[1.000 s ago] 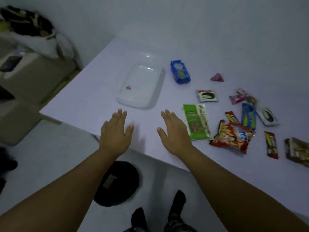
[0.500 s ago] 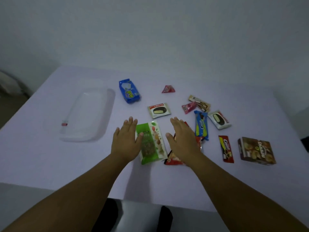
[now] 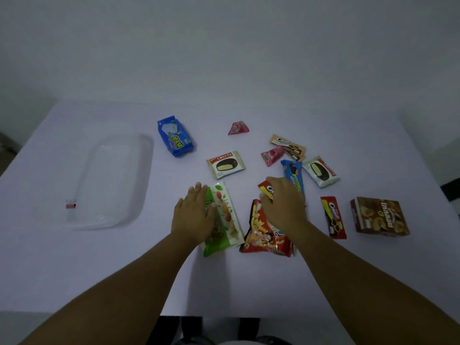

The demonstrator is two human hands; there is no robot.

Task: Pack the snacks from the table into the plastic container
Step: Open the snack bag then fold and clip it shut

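Observation:
A clear plastic container (image 3: 146, 170) lies on the left of the white table (image 3: 74, 270). Snacks are scattered to its right. My left hand (image 3: 193, 215) lies flat on the left side of a green nut packet (image 3: 225, 220), thumb on top, fingers apart. My right hand (image 3: 285, 204) rests over a red snack bag (image 3: 265, 235), its fingers curled over a small red cookie packet (image 3: 265, 191). Whether it grips that packet is unclear. A blue cookie packet (image 3: 291, 171) sticks out just beyond the right hand.
Farther out lie a blue packet (image 3: 175, 137), a pink triangle candy (image 3: 237, 128), two Choco Pie packets (image 3: 225, 165) (image 3: 322, 171), a pink candy (image 3: 271, 155) and a beige packet (image 3: 288, 145). A red cookie packet (image 3: 333, 217) and a brown box (image 3: 379, 216) sit at the right.
The view has swung from the table's left corner to face the snacks. Both hands moved forward onto the packets; the right fingers have curled over the small red packet.

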